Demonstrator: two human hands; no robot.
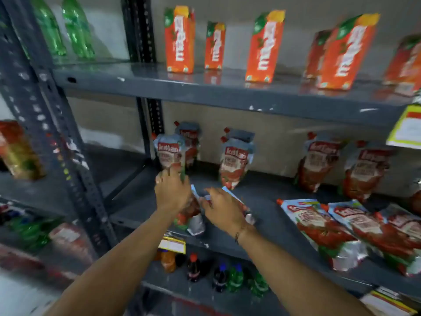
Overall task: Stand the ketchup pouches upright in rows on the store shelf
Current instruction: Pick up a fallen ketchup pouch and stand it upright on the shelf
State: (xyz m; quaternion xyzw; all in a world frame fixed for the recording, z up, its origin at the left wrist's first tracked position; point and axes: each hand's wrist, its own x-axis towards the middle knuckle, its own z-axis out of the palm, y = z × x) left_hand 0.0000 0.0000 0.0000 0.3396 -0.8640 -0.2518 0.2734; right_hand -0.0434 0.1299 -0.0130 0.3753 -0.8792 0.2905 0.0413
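On the grey middle shelf (268, 201), red-and-silver ketchup pouches stand upright toward the back: one at the left (169, 153) with another behind it (190, 137), one in the middle (234, 160), two at the right (319, 163) (364, 169). My left hand (172, 190) grips the bottom of the left front pouch. Below it a pouch (191, 215) lies flat at the shelf's front. My right hand (224, 208) rests on another flat pouch (245, 209), fingers spread over it. More pouches (323, 229) lie flat at the right front.
Orange juice cartons (180, 39) stand on the shelf above, green bottles (77, 26) at the upper left. Small soda bottles (218, 274) fill the shelf below. A dark slotted upright (45, 124) stands at the left. Yellow price tags (172, 244) hang on shelf edges.
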